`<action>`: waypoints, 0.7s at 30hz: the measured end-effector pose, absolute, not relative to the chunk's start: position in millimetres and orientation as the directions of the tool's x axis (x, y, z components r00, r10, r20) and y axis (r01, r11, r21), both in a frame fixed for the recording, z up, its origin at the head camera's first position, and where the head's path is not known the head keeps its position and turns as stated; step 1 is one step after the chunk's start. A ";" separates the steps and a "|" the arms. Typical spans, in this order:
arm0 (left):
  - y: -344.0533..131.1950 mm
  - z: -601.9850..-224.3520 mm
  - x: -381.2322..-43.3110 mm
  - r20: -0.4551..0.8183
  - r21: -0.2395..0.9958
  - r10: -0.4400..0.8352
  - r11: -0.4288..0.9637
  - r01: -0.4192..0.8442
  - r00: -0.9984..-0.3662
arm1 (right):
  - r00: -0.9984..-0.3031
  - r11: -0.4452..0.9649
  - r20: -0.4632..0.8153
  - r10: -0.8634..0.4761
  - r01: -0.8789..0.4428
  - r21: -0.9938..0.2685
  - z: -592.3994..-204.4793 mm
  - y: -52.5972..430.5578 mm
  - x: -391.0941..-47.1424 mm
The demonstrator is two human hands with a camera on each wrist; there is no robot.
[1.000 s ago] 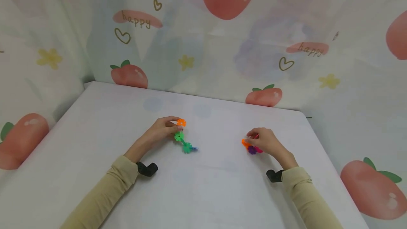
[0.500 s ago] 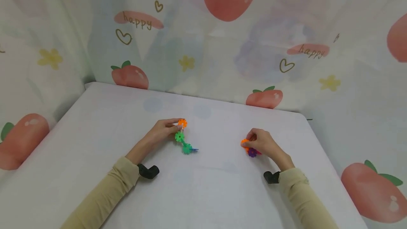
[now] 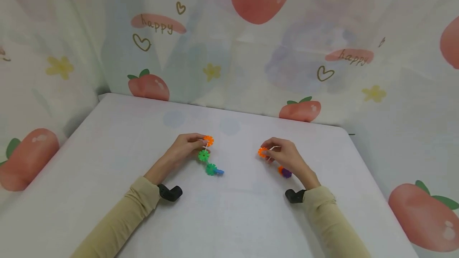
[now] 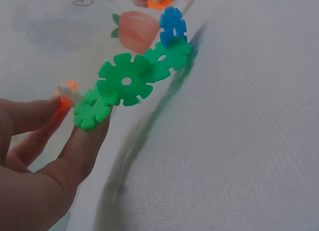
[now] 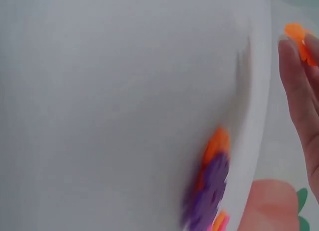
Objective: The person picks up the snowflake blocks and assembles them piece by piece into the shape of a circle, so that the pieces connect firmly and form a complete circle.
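My left hand [image 3: 182, 149] pinches the top end of a chain of linked plastic snowflake discs. At that end is an orange disc [image 3: 209, 141], joined by a white one seen edge-on. Green discs [image 4: 125, 80] follow, and a blue disc [image 4: 173, 27] ends the chain, low over the table in the left wrist view. Between thumb and fingers, my right hand [image 3: 285, 154] pinches a single orange snowflake disc [image 3: 262, 152], raised and turned toward the left hand. Some space separates the two hands.
Below the right hand, a purple disc [image 3: 286, 173] overlaps an orange disc [image 3: 280, 169] on the white table [image 3: 229, 218]. A bit of pink [image 5: 225, 222] shows beside them in the right wrist view. A printed curtain [image 3: 229, 51] stands behind the table.
My right hand has lifted the orange disc off the small pile and carried it left toward the chain. The left hand has barely moved; the chain's blue disc has turned slightly.
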State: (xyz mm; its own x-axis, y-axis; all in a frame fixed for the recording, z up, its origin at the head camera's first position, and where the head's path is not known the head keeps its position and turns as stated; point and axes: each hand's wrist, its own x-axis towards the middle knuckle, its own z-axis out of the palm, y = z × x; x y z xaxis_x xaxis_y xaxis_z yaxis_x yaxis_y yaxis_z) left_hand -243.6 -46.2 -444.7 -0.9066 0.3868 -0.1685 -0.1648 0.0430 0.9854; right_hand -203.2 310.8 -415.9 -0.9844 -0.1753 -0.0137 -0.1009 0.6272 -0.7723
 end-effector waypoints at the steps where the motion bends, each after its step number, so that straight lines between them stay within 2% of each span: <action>1: -46.8 -445.1 -243.8 -0.162 0.986 0.393 0.037 -0.160 -0.905 | -0.983 0.616 -0.014 -0.181 -0.102 -0.781 -415.4 307.0 -204.5; 21: -45.4 -444.2 -246.2 -0.235 0.972 0.366 0.070 -0.225 -0.901 | -0.962 0.500 0.019 -0.272 -0.158 -0.852 -413.8 232.9 -226.4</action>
State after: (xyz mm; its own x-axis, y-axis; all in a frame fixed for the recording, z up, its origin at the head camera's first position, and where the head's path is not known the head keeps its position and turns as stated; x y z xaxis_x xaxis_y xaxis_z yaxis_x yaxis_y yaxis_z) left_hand -246.2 -45.4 -444.2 -0.9005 0.3660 -0.2348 -0.2251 0.0696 0.9718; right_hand -226.4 232.9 -413.8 -0.9621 -0.2720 0.0190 -0.1580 0.4997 -0.8517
